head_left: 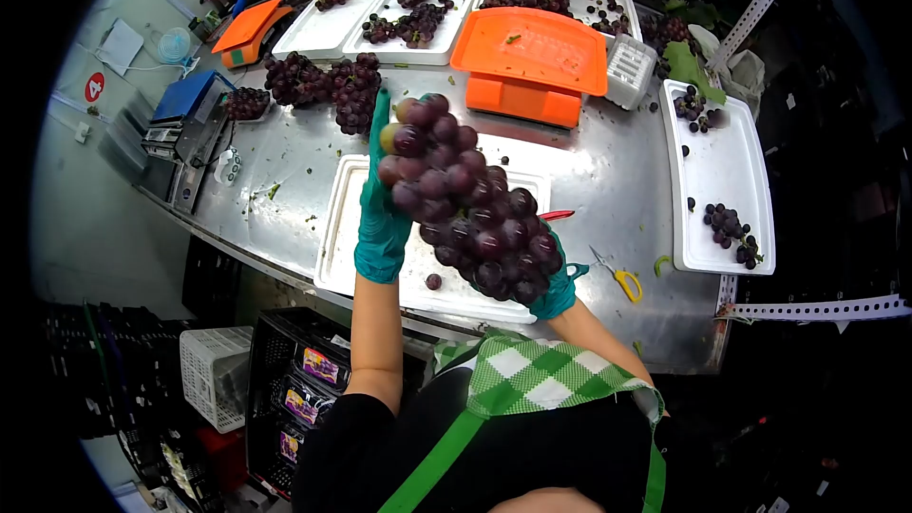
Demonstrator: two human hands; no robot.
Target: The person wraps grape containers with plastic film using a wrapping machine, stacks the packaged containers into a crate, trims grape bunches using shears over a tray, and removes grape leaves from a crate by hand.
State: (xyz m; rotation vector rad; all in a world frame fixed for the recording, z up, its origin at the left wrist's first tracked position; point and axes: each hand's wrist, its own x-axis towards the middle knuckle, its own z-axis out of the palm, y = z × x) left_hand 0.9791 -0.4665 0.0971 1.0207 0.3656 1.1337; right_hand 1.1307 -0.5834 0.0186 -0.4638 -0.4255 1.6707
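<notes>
A large bunch of dark red-purple grapes [470, 199] is held up over a white tray [332, 252], slanting from upper left to lower right. My left hand [380, 218], in a teal glove, supports its upper left side; a finger points up and the others are partly hidden. Against the lower right end is my right hand [559, 290], gloved alike, with its fingers mostly hidden by the fruit. Beside it a red, slim tool part [557, 215] shows; I cannot tell whether the hand holds it. A loose grape [433, 281] lies in the tray.
An orange scale [527, 62] stands ahead. Grape bunches [328, 85] lie at the left, yellow-handled scissors [622, 280] at the right. A white tray [731, 161] with grapes is farther right. More grape trays [328, 33] line the back, where two people stand. A black crate [275, 389] stands below left.
</notes>
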